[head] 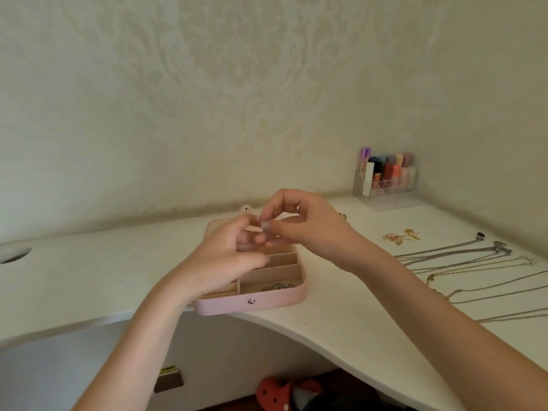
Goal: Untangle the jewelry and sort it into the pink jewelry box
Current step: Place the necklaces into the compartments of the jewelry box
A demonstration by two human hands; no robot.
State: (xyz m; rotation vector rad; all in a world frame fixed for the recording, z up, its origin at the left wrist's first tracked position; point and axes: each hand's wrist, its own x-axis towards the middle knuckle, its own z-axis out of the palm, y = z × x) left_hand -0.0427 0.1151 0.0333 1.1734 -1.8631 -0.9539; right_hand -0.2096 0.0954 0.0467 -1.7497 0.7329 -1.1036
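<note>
Over the box, frame centre: both hands met fingertip to fingertip above the far half of the pink jewelry box (252, 304).
Left hand (225, 256): fingers curled, thumb and forefinger pinched together; whatever sat between them was too small and blurred to name.
Right hand (308, 223): fingers bent down in a pinch against the left hand's tips; the thing gripped could not be made out.
Box position: lay open on the white table (341, 315), its near wall at the table's curved front edge, just below frame centre.
Box axis: long axis ran from lower left to upper right of the frame; the snap stud on the near wall faced the camera, the lid flap with its snap pointed away toward the wall.
Compartments: tan dividers inside; a small silvery tangle (278, 286) lay in the near right compartment.
Necklaces (462, 253): several thin chains were laid out straight and apart at the right of the frame, running left to right.
Gold pieces (400, 235): small ornaments lay above the chains.
Organizer (388, 185): clear stand of cosmetics stood at the table's far right corner.
</note>
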